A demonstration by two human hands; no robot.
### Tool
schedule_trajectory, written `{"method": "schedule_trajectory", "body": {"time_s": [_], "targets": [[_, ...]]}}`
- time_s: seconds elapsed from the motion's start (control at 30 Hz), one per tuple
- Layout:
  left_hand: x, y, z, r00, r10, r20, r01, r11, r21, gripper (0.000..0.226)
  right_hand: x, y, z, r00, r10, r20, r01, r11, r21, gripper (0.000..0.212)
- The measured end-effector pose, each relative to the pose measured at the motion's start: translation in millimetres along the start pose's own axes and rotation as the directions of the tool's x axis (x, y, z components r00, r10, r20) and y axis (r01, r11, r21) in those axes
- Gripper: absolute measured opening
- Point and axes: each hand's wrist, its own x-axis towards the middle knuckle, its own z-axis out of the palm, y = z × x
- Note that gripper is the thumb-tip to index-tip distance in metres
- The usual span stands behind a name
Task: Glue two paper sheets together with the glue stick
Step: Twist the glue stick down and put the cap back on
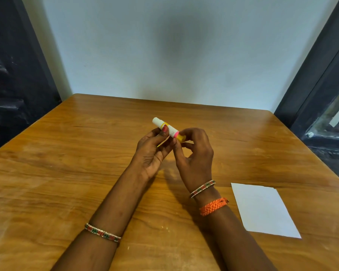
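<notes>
A white glue stick (164,127) with a pink ring and a yellow end is held above the middle of the wooden table (86,153). My left hand (155,149) grips its white body between thumb and fingers. My right hand (196,153) pinches the yellow end (180,138) with its fingertips. One white paper sheet (262,210) lies flat on the table to the right of my right forearm. Whether a second sheet lies under it cannot be told.
A pale wall stands behind the table's far edge. Dark furniture flanks the table on the left, and a dark frame with glass stands on the right (331,114).
</notes>
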Motion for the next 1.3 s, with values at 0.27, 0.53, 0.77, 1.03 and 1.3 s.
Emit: {"method": "schedule_trajectory", "body": {"time_s": [0.27, 0.53, 0.77, 1.03, 1.3], "targets": [[0.0, 2.1, -0.5, 0.998, -0.008, -0.054, 0.007, 1.000, -0.010, 0.026, -3.0, -0.4, 3.4, 0.961, -0.266, 0.076, 0.276, 0.926, -0.256, 0.015], [-1.6, 4.5, 2.6, 0.994, 0.041, -0.098, -0.040, 0.999, 0.017, 0.022, 3.6, -5.1, -0.3, 0.890, 0.448, 0.080, -0.443, 0.812, 0.380, 0.024], [-1.8, 3.6, -0.4, 0.990, 0.003, -0.144, 0.002, 1.000, 0.030, 0.024, 2.1, 1.4, -6.2, 0.996, -0.052, 0.076, 0.058, 0.995, -0.079, 0.024], [-1.4, -0.9, 2.1, 0.994, -0.032, 0.107, 0.037, 0.998, -0.047, 0.016, 6.6, -0.1, -12.1, 0.974, 0.223, 0.032, -0.224, 0.949, 0.223, 0.025], [0.9, 2.0, -1.3, 0.962, 0.018, 0.273, 0.004, 0.997, -0.080, 0.037, 11.7, -11.4, -14.5, 0.705, 0.645, 0.295, -0.605, 0.329, 0.725, 0.010]]}}
